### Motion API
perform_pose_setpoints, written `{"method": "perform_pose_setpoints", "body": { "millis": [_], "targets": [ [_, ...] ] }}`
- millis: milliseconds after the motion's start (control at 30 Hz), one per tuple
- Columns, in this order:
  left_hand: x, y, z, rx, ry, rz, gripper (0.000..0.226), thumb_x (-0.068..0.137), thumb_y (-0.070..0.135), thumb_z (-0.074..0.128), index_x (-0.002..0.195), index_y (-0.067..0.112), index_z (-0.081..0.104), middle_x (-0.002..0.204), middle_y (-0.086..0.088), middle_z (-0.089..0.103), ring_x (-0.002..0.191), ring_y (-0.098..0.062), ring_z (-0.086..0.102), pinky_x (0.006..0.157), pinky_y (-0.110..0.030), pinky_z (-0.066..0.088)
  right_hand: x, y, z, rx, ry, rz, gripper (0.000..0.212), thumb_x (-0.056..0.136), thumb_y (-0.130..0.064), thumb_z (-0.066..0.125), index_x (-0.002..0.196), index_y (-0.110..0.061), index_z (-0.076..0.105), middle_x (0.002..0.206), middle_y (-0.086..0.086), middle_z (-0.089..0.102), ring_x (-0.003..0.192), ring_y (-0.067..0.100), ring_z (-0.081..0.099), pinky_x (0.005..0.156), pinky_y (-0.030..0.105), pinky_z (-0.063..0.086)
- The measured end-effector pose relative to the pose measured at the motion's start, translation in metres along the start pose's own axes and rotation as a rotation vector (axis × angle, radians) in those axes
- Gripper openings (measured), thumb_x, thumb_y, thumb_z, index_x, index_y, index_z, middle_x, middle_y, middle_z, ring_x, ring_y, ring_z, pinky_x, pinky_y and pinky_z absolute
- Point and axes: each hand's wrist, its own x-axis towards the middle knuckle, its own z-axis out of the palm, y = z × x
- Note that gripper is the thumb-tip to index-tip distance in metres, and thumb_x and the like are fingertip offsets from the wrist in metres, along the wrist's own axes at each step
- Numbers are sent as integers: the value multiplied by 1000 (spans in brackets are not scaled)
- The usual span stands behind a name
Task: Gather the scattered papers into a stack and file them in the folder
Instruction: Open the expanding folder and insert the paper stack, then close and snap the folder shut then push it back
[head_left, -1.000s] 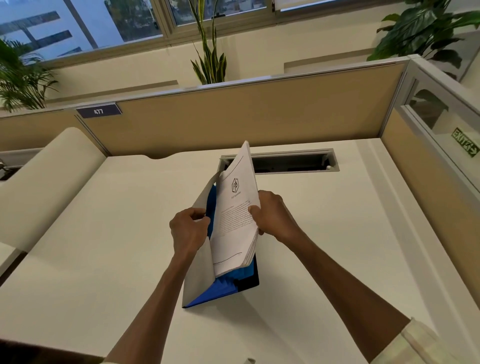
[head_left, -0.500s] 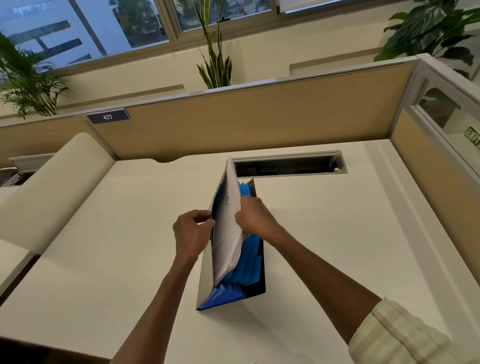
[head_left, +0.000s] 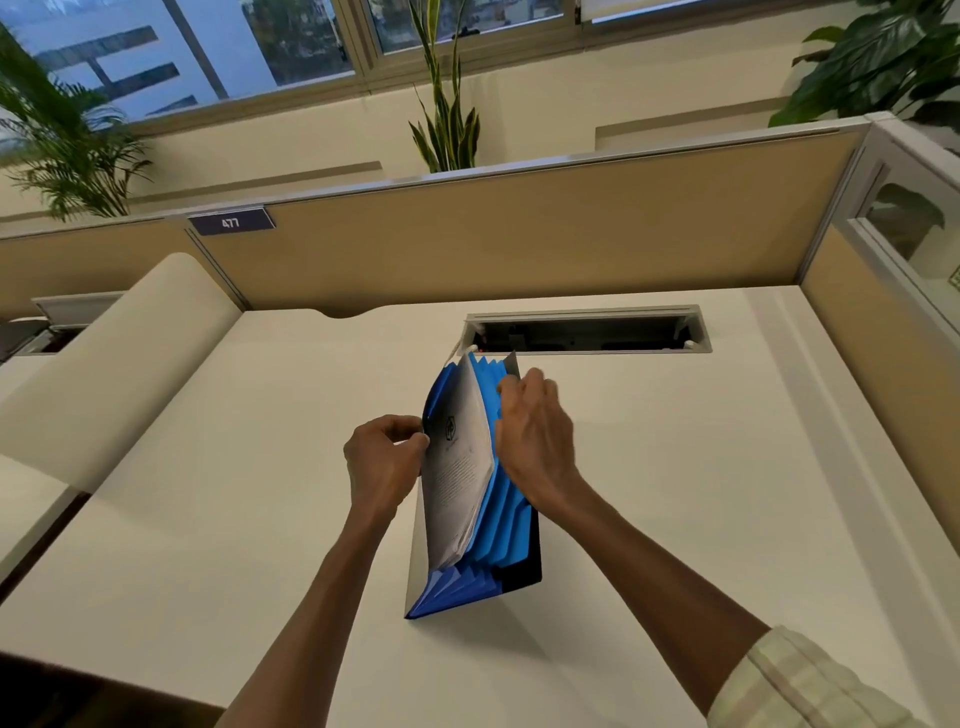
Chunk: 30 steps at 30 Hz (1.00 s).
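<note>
A blue accordion folder (head_left: 506, 525) stands open on the white desk (head_left: 675, 493), its pleated dividers fanned out. A stack of printed white papers (head_left: 460, 467) sits inside one of its front pockets, leaning left. My left hand (head_left: 382, 460) pinches the folder's grey front flap at its left edge. On the right, my right hand (head_left: 535, 436) rests on top of the blue dividers behind the papers, with its fingers curled over their upper edges.
A cable slot (head_left: 587, 332) is cut into the desk just behind the folder. Tan partition panels (head_left: 519, 234) close the desk at the back and right. A rounded cream divider (head_left: 114, 364) lies at the left. Plants stand behind the partition.
The paper stack has gone down from above the folder into a front pocket. My right hand has let go of the papers and moved onto the dividers. The folder now fans wider.
</note>
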Motion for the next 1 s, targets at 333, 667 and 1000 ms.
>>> {"method": "perform_pose_setpoints", "body": {
  "millis": [333, 667, 1000],
  "targets": [
    [-8, 5, 28, 133, -19, 88, 20, 84, 18, 72, 103, 16, 76, 100, 1, 75, 85, -17, 69, 83, -39, 60, -14, 74, 15, 316, -210, 413, 9, 86, -3, 62, 91, -2, 70, 84, 10, 70, 74, 23, 67, 71, 37, 60],
    [-45, -34, 93, 426, -299, 224, 34, 91, 39, 64, 116, 16, 69, 107, -1, 74, 90, -16, 68, 79, -28, 54, -32, 91, 38, 521, -252, 580, 19, 90, -10, 62, 71, -15, 58, 81, 8, 70, 63, 14, 70, 59, 20, 55],
    [-51, -98, 89, 815, -631, 317, 40, 89, 34, 64, 125, 17, 61, 135, -4, 56, 115, -25, 58, 97, -33, 48, -54, 84, 70, 401, -286, 411, 31, 86, -4, 57, 58, 4, 46, 56, 18, 48, 51, 27, 43, 52, 31, 30]
  ]
}}
